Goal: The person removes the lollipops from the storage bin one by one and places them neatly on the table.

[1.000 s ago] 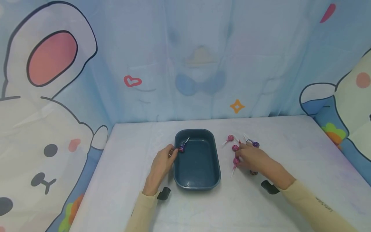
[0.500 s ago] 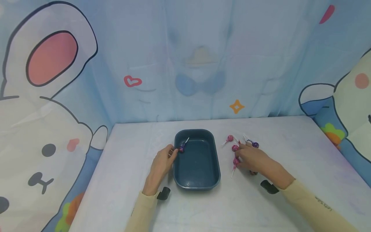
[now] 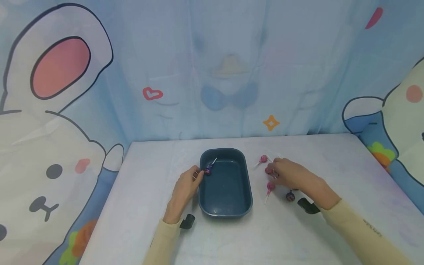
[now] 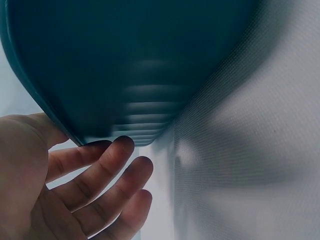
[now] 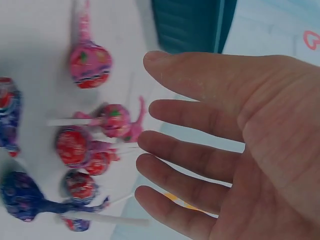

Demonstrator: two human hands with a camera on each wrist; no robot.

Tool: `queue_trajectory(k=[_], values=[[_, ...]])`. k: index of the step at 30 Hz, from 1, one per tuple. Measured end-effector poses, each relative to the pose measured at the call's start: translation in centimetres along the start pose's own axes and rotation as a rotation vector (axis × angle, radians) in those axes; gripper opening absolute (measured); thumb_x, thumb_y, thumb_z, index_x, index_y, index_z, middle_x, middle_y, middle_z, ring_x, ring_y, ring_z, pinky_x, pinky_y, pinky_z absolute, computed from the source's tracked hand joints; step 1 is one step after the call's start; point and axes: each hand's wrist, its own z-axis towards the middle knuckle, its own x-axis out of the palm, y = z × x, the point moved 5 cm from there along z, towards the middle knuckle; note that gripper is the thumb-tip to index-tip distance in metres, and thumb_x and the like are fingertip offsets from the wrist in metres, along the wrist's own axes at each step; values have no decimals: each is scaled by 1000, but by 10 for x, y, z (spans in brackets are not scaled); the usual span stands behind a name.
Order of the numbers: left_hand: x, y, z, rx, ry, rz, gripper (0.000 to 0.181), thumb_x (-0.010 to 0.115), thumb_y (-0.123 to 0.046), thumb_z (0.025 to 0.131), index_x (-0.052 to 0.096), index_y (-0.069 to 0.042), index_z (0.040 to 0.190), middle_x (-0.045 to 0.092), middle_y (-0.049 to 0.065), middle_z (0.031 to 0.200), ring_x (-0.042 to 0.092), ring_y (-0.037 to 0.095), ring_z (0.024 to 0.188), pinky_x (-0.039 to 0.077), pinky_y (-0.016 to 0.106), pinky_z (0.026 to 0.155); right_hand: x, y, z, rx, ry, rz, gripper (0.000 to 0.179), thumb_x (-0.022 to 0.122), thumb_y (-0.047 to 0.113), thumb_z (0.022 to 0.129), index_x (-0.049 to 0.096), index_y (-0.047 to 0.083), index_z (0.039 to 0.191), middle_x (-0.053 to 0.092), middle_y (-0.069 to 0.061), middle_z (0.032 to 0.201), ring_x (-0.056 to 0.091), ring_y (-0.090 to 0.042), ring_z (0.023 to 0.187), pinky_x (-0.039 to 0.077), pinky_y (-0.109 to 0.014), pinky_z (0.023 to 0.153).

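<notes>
My left hand (image 3: 185,187) pinches the left rim of a dark teal tray (image 3: 228,195), thumb over the edge. In the left wrist view its fingers (image 4: 122,150) lie against the tray's outer wall. Inside the tray is one purple lollipop (image 3: 207,171), its white stick pointing up the tray. My right hand (image 3: 293,176) hovers over a loose group of wrapped lollipops to the tray's right. The right wrist view shows its fingers fairly straight and spread, holding nothing. Pink lollipops (image 5: 91,65) and a dark blue one (image 5: 22,196) lie below; the hand hides some in the head view.
A white cloth covers the table (image 3: 159,158). A darker lollipop (image 3: 290,196) lies under the right wrist, and a pink one (image 3: 263,158) sits toward the back. Behind the table hangs a blue curtain (image 3: 165,55) with cartoon prints.
My right hand has risen slightly and shifted toward the back, uncovering the darker lollipop near its wrist and covering the purple one behind. My left hand and the tray stay put.
</notes>
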Motion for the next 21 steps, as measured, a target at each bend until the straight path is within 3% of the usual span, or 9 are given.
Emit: queue_trajectory(k=[7,21], values=[[-1,0,0,9,-13,-2,24,47,-39,93,58,-19,97,65,-1,88,58,11,72,45,26,59,-16,13,7,-33,-59,-6,35,72,27,78,64,10,107,61,-6,97,55,-16,82,50,-39,78],[0,1,1,-3,-4,-3,25,45,-40,94,58,-19,97,66,-1,89,58,11,73,45,26,60,-32,66,35,-161,-104,-40,36,71,30,79,63,12,109,60,-5,102,57,-20,91,48,-38,80]])
